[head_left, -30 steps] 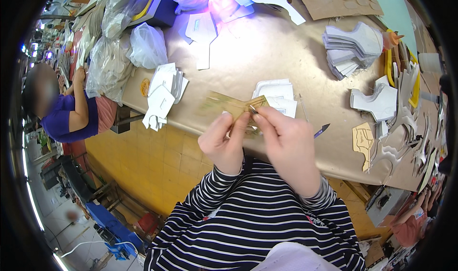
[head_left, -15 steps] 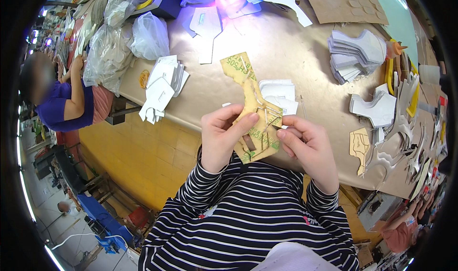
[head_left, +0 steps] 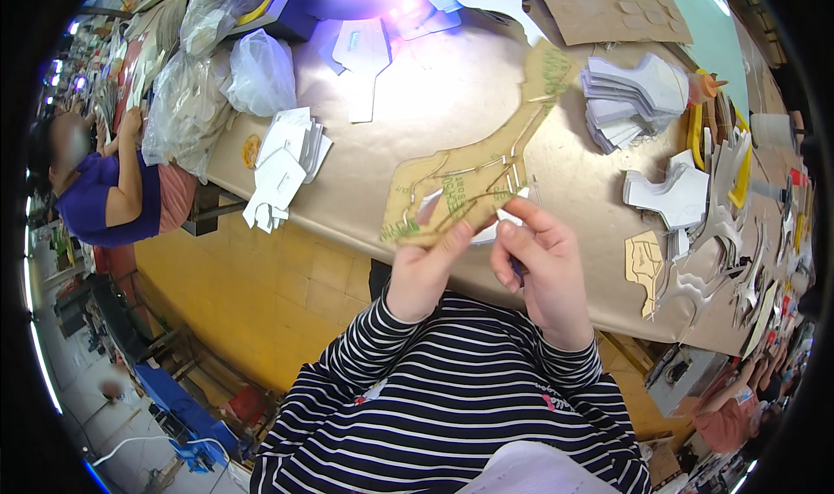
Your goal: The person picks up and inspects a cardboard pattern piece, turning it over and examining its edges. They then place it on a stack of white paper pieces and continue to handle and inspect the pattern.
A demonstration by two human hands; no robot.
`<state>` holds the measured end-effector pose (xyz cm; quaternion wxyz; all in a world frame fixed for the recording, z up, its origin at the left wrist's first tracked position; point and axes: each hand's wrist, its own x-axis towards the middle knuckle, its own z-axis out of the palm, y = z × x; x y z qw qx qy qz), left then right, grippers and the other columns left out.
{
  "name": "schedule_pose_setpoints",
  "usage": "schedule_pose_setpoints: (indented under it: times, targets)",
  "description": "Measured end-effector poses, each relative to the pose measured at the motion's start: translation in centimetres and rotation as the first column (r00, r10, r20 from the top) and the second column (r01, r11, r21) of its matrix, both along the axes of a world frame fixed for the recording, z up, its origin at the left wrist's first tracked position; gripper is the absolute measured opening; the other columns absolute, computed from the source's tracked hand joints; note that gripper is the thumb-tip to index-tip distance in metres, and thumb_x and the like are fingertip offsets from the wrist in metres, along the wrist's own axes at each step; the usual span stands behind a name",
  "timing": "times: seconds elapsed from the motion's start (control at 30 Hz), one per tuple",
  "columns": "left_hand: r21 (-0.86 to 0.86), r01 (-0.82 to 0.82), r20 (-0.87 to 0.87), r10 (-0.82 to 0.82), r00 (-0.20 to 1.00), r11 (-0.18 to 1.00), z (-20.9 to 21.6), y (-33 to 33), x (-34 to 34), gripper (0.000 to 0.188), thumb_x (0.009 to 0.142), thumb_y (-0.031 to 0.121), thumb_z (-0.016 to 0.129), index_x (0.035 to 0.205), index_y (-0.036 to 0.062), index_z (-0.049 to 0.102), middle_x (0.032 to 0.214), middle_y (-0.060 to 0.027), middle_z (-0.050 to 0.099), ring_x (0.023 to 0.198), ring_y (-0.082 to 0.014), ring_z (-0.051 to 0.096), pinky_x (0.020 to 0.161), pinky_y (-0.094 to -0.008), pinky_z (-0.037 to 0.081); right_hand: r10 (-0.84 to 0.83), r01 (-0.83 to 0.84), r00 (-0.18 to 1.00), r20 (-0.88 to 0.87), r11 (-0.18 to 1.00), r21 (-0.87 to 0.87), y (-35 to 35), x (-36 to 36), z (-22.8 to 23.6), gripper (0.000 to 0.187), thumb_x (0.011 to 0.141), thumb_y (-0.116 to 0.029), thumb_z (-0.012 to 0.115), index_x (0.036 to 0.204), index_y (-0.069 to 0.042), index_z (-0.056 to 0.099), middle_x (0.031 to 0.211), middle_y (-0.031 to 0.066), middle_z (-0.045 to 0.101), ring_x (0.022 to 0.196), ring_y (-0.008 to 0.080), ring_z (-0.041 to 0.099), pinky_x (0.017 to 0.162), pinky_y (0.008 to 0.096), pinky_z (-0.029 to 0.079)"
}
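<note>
My left hand [head_left: 424, 272] grips the lower edge of a tan slotted cutting template [head_left: 473, 168] with green print, thumb on top. The template is held tilted above the table, its narrow arm pointing to the far right. My right hand [head_left: 547, 268] is at the template's near right edge, thumb and forefinger pinched. A small dark bluish thing shows by its fingers, too hidden to name. Beneath the template, a white cut piece [head_left: 502, 225] is partly visible on the table.
White cut pieces [head_left: 282, 168] lie left on the table [head_left: 347, 190], near a clear bag [head_left: 261, 72]. Stacked pieces [head_left: 634, 94], more white pieces [head_left: 669, 192] and a smaller tan pattern [head_left: 644, 264] lie right. A person in purple [head_left: 104, 181] sits at far left.
The template has turned clockwise, its narrow arm swinging from upper left to upper right. My left hand has shifted to its lower edge, and my right hand has lowered slightly.
</note>
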<state>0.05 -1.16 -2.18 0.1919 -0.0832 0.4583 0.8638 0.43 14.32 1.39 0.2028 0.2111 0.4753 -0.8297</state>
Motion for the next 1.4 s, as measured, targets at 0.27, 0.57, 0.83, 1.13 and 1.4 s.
schedule_pose_setpoints:
  times: [0.27,0.57,0.83,1.13,1.4]
  targets:
    - [-0.030,-0.023,-0.011,0.023,1.000,0.999,1.2,-1.1,-1.5,0.038,0.098,0.010,0.055,0.133,-0.0041,0.050,0.121,-0.0149,0.065,0.106,-0.0242,0.066,0.087,-0.0320,0.053,-0.020,0.032,0.995,-0.094,0.991,0.130,0.6,-0.6,0.5,0.047,0.097,-0.017,0.058,0.138,0.002,0.047,0.060,-0.0009,0.053,0.051,0.0046,0.044,0.047,0.0190,0.028]
    - [-0.003,0.007,0.024,-0.007,1.000,1.000,0.3,-1.7,-1.0,0.033,0.092,0.003,0.061,0.124,-0.0029,0.055,0.109,-0.0109,0.067,0.088,-0.0168,0.065,0.080,-0.0287,0.052,0.060,-0.044,0.996,-0.069,0.977,0.208,0.6,-0.9,-0.4,0.039,0.094,-0.010,0.062,0.129,0.005,0.054,0.063,0.0019,0.058,0.051,0.0046,0.048,0.046,0.0175,0.032]
    - [-0.052,-0.039,0.039,0.041,0.998,0.998,0.4,-1.0,-0.7,0.031,0.091,0.004,0.064,0.120,-0.0019,0.057,0.106,-0.0095,0.067,0.088,-0.0153,0.063,0.075,-0.0277,0.051,0.106,-0.077,0.990,-0.095,0.960,0.270,0.1,-0.5,-0.8,0.037,0.095,-0.009,0.061,0.128,0.007,0.056,0.065,0.0012,0.058,0.055,0.0044,0.049,0.048,0.0177,0.034]
    - [-0.053,-0.017,0.072,0.021,0.997,0.998,0.6,-1.7,-1.2,0.034,0.093,0.006,0.062,0.124,-0.0036,0.054,0.111,-0.0132,0.067,0.094,-0.0202,0.068,0.080,-0.0303,0.055,0.124,-0.072,0.982,-0.139,0.940,0.334,0.5,-0.5,-0.7,0.029,0.095,-0.006,0.060,0.122,0.007,0.061,0.067,0.0011,0.059,0.057,0.0042,0.051,0.048,0.0175,0.033]
    - [0.013,0.024,0.004,-0.024,1.000,1.000,0.8,-1.7,-1.1,0.039,0.093,0.006,0.062,0.130,-0.0038,0.051,0.120,-0.0153,0.064,0.106,-0.0228,0.065,0.090,-0.0338,0.055,0.127,-0.072,0.982,-0.142,0.938,0.339,0.3,-0.6,-0.6,0.025,0.095,-0.006,0.061,0.117,0.006,0.063,0.065,0.0008,0.059,0.056,0.0040,0.050,0.048,0.0174,0.033]
